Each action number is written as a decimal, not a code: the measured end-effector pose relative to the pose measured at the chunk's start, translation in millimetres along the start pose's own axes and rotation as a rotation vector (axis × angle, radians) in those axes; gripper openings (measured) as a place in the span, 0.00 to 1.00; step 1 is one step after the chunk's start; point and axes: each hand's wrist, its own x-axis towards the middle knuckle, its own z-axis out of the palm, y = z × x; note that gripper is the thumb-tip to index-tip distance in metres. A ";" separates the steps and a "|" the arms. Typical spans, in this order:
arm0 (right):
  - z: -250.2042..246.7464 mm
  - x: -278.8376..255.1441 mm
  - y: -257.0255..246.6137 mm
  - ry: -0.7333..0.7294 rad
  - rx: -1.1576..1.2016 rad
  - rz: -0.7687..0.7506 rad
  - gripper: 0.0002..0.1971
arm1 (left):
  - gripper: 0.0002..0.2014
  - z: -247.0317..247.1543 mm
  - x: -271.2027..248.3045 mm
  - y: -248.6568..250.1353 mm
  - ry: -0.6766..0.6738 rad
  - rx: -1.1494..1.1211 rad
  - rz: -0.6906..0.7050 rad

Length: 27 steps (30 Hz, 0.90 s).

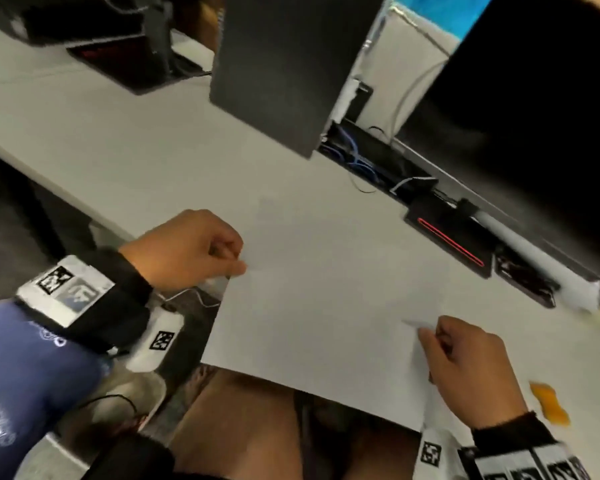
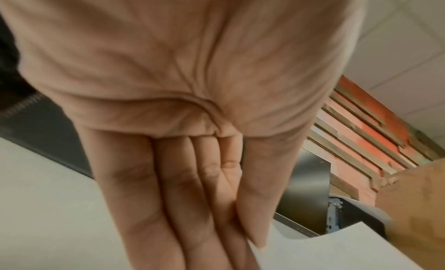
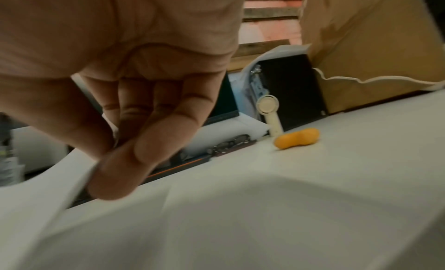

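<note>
A large white sheet of paper (image 1: 319, 327) lies partly on the white desk (image 1: 118, 140) and overhangs its near edge above my lap. My left hand (image 1: 238, 268) pinches the sheet's left corner between thumb and fingers. In the left wrist view the left hand (image 2: 250, 241) has long straight fingers with the thumb (image 2: 262, 207) laid against them over the paper (image 2: 325, 255). My right hand (image 1: 428, 336) pinches the sheet's right edge. In the right wrist view the right hand (image 3: 106, 165) clamps the lifted edge of the paper (image 3: 216, 226), which bows upward.
An orange peanut-shaped object (image 1: 549, 403) (image 3: 297, 138) lies on the desk right of my right hand. A cream hand-held fan (image 3: 269, 112) stands behind it. Dark monitors (image 1: 534, 116), a monitor back (image 1: 278, 64), a red-striped black base (image 1: 447, 244) and cables line the far side.
</note>
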 end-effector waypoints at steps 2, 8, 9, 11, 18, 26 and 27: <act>-4.6 -15.3 25.7 -0.009 -0.040 0.079 0.24 | 0.21 18.6 26.2 24.6 -0.061 0.093 0.037; -21.3 -40.7 97.1 -0.088 -0.048 0.340 0.21 | 0.21 80.9 83.7 93.1 -0.244 0.134 0.016; -23.5 -42.6 109.1 -0.120 -0.025 0.392 0.22 | 0.21 91.0 90.0 103.0 -0.265 0.125 0.016; -24.5 -46.2 135.0 -0.165 0.064 0.475 0.24 | 0.18 109.7 101.0 119.7 -0.317 0.117 0.024; -30.6 -53.0 185.2 -0.164 0.279 0.621 0.22 | 0.11 150.2 141.2 153.8 -0.396 0.131 -0.153; -49.0 -40.5 198.1 -0.247 0.498 0.712 0.16 | 0.12 168.3 169.1 165.0 -0.395 0.171 -0.292; -49.8 -39.6 199.5 -0.245 0.497 0.713 0.15 | 0.12 169.9 170.0 165.1 -0.393 0.166 -0.309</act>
